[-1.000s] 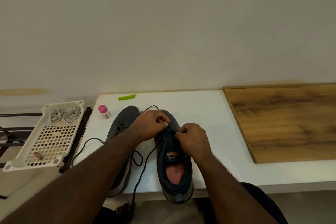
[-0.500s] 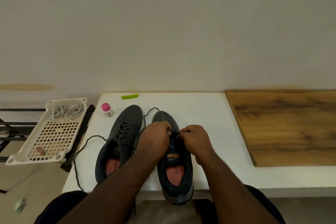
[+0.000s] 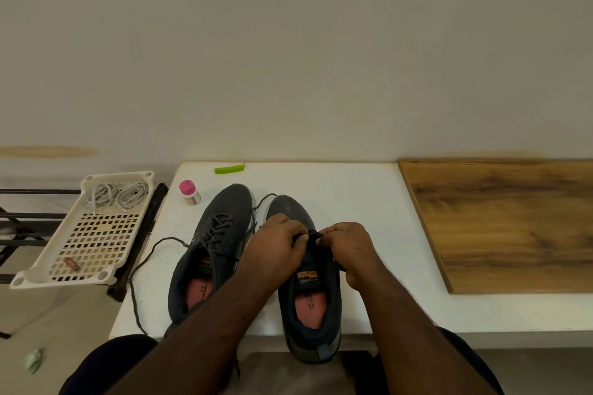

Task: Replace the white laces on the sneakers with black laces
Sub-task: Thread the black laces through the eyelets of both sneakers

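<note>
From the head view we see two dark sneakers side by side on the white table [image 3: 353, 196], toes pointing at the far wall. Our left hand [image 3: 276, 247] and right hand [image 3: 346, 247] meet over the tongue of the right sneaker [image 3: 308, 298], each with fingers curled, pinching the black lace [image 3: 313, 235] between them just above the eyelets. The left sneaker [image 3: 208, 253] lies just beside it, already threaded with a black lace whose loose end [image 3: 144, 266] trails across the table to the left. To the far left, off the table, a white perforated tray [image 3: 96, 234] holds the coiled white laces [image 3: 118, 194]. A pink-capped bottle [image 3: 189, 192] and a green clip [image 3: 229, 168] sit near the far edge. A wooden board [image 3: 513, 224] lies on the right.
</note>
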The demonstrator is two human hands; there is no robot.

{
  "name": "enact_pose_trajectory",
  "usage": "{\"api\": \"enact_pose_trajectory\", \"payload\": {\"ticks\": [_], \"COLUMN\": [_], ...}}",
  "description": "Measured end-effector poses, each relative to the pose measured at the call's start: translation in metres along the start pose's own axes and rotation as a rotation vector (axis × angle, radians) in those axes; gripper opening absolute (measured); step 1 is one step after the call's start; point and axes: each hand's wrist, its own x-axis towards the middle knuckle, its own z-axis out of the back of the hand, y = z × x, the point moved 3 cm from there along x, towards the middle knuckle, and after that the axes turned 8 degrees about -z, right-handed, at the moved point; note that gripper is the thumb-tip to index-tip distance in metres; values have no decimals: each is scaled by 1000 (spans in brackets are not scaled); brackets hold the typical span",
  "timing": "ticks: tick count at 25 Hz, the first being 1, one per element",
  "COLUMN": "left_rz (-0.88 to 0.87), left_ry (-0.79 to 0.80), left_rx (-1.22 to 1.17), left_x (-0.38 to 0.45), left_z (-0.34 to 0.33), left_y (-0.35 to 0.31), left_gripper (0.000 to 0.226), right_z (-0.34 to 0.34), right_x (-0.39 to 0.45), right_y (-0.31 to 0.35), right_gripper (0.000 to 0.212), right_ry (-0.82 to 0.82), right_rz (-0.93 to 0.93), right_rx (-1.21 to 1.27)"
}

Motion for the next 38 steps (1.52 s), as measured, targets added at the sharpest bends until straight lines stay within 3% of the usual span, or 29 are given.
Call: {"api": "enact_pose_trajectory", "payload": {"ticks": [7,19,24,29,38], "left_rz": [126,185,238,309,354], "left_ry": [-18,-20,-12,-51,-91], "left_rx": [-90,-88,-124,-132,-112], "left_x": [-1,-2,-4,-4,-7], "left_z": [-3,-16,-17,-18,-18], "left_y": [13,16,16,13,9], "left_gripper": [7,11,12,12,17], "right_z": [-7,-7,-7,-8,-9], "right_x": [-2,-4,-5,0,-3], "right_y": [0,-1,0,-2,1], "right_gripper": [11,11,15,15,17], "right_ry": [53,85,189,80,107], "right_rz": [-11,-11,-15,-83,-10], "right_rx": [36,39,132,139,90]}}
